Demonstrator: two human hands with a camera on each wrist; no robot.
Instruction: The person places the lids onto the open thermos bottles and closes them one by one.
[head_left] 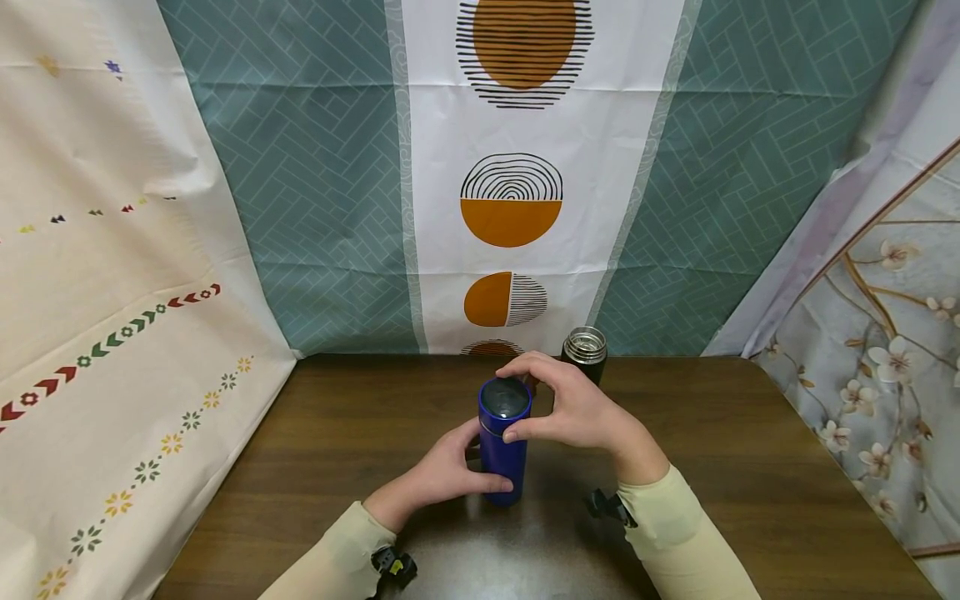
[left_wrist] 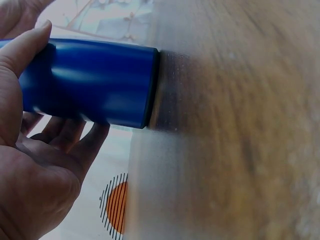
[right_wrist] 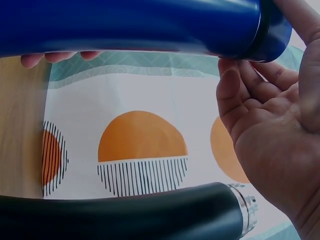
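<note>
Blue bottle (head_left: 503, 457): upright on the brown wooden table (head_left: 352, 433), between the two hands
Left hand (head_left: 450, 468): grasps the blue bottle's lower body, thumb on the near side, fingers round the other
Right hand (head_left: 581, 410): grasps the blue bottle's dark-topped cap (head_left: 505, 399) between thumb and fingertips
Black bottle (head_left: 592, 367): beyond the right hand, near the table's far edge, upright, its threaded metal neck uncovered
Backdrop (head_left: 322, 183): teal and white cloth with orange circles
</note>
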